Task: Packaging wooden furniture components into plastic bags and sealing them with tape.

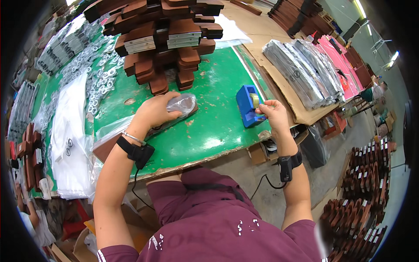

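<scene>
My left hand (158, 110) presses down on a long brown wooden piece (107, 146) in a clear plastic bag (183, 103), its fingers and thumb curled over the end where the film bunches up. The piece lies slantwise on the green tabletop (209, 139). Over to the right, my right hand (274, 114) is at a blue tape dispenser (245, 109), thumb and forefinger pinched together beside the roll of tape (255, 100). The tape end between those fingers is too small to make out clearly.
A tall stack of brown wooden pieces (161, 39) stands just beyond my left hand. White plastic bags (67, 144) and small bagged rings (102, 83) lie to the left. Wrapped bundles (301, 72) sit on cardboard at the right; more brown pieces (362, 183) stand on the floor.
</scene>
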The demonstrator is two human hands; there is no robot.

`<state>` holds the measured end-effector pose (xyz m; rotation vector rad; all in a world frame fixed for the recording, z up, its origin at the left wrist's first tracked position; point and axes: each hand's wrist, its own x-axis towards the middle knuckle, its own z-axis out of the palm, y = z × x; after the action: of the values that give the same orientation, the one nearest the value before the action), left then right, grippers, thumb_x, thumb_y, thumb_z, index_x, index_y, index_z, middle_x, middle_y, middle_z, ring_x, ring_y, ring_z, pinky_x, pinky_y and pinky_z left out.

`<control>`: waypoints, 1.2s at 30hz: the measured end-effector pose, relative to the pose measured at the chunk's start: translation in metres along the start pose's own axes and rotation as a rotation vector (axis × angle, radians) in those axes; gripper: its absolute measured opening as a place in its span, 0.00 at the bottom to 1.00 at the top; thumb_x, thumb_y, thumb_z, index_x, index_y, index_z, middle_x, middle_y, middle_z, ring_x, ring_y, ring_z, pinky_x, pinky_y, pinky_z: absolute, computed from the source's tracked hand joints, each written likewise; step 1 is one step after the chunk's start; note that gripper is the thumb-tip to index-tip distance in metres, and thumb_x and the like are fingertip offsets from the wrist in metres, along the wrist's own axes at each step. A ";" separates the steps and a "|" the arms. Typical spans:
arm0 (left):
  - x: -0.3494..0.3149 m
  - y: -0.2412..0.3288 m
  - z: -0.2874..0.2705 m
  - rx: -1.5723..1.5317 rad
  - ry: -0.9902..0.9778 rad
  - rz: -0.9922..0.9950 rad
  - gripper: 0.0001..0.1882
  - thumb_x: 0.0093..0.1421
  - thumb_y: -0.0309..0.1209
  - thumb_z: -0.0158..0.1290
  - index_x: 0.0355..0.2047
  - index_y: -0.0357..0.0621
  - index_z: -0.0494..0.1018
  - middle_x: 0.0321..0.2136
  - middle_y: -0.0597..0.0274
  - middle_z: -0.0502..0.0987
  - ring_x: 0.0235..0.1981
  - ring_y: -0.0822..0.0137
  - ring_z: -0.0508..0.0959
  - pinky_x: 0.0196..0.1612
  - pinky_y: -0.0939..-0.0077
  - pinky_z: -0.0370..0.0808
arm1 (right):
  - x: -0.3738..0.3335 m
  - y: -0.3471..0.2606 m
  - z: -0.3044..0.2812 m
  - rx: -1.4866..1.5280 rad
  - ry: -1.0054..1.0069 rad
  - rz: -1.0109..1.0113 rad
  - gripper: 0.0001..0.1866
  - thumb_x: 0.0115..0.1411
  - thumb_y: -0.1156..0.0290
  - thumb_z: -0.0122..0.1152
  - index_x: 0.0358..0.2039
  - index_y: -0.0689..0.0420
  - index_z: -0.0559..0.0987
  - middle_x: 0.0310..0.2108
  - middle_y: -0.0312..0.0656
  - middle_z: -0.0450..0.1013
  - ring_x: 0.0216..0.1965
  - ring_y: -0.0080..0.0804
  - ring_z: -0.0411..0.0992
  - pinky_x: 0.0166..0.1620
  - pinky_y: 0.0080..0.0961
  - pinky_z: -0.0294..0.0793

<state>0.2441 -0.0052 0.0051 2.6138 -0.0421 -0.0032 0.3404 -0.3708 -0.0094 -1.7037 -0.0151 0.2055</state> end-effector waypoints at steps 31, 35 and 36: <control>0.004 -0.006 0.000 0.023 0.021 0.014 0.32 0.51 0.43 0.63 0.56 0.48 0.71 0.47 0.47 0.78 0.47 0.47 0.78 0.51 0.60 0.74 | -0.054 0.058 -0.007 0.029 0.076 0.158 0.10 0.61 0.68 0.65 0.31 0.59 0.73 0.21 0.34 0.73 0.19 0.19 0.70 0.22 0.16 0.69; 0.007 -0.010 0.002 -0.010 -0.016 -0.007 0.33 0.51 0.47 0.62 0.56 0.50 0.71 0.45 0.45 0.79 0.46 0.46 0.78 0.50 0.59 0.74 | -0.067 0.058 -0.008 -0.038 0.047 0.068 0.08 0.62 0.70 0.62 0.30 0.59 0.74 0.18 0.35 0.72 0.18 0.18 0.70 0.21 0.15 0.67; 0.006 -0.010 0.001 -0.003 -0.007 -0.026 0.33 0.51 0.47 0.62 0.56 0.50 0.71 0.45 0.45 0.79 0.46 0.46 0.78 0.50 0.59 0.74 | -0.071 0.050 -0.003 -0.034 0.025 0.066 0.08 0.62 0.70 0.62 0.30 0.59 0.74 0.18 0.35 0.72 0.18 0.18 0.70 0.21 0.15 0.67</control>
<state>0.2508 0.0027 -0.0013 2.6111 -0.0105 -0.0223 0.2653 -0.3900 -0.0491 -1.7421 0.0569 0.2339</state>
